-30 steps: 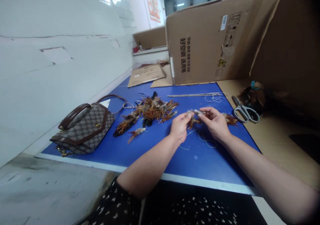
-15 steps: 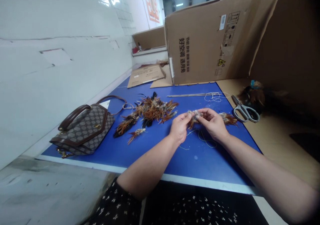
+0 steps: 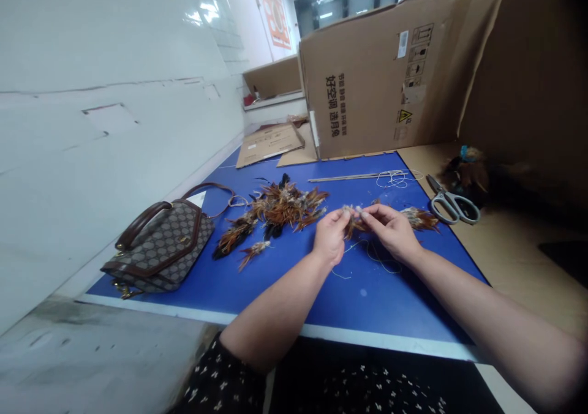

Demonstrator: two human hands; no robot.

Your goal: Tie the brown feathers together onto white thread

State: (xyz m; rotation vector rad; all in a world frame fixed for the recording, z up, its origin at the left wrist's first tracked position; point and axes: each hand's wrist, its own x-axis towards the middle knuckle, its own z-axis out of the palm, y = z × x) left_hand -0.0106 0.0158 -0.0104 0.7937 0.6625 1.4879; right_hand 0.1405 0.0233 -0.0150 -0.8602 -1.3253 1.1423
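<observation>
Between my two hands is a small bunch of brown feathers (image 3: 353,225) with pale fluffy ends up. My left hand (image 3: 331,233) pinches it between thumb and fingers. Close beside it, my right hand (image 3: 389,225) is also closed in a pinch at the fluffy end; the fingertips hide exactly what lies in it. A thin pale thread (image 3: 379,259) trails on the blue table (image 3: 294,291) below the hands. Left of them lies a large pile of brown and black feathers (image 3: 285,204), with one small feather tuft (image 3: 254,253) in front. More feathers (image 3: 420,219) lie just right of my right hand.
Grey-handled scissors (image 3: 452,207) rest at the right edge. Thin sticks (image 3: 349,177) and tangled white thread (image 3: 392,179) lie behind the hands. A patterned handbag (image 3: 168,242) stands on the left. A big cardboard box (image 3: 367,89) rises at the back; dark feathers (image 3: 468,175) sit far right.
The view has shifted slightly. My fingertips have moved a little at the fluffy end of the feather bunch, with a small gap now between the hands. Both hands stay at the bunch.
</observation>
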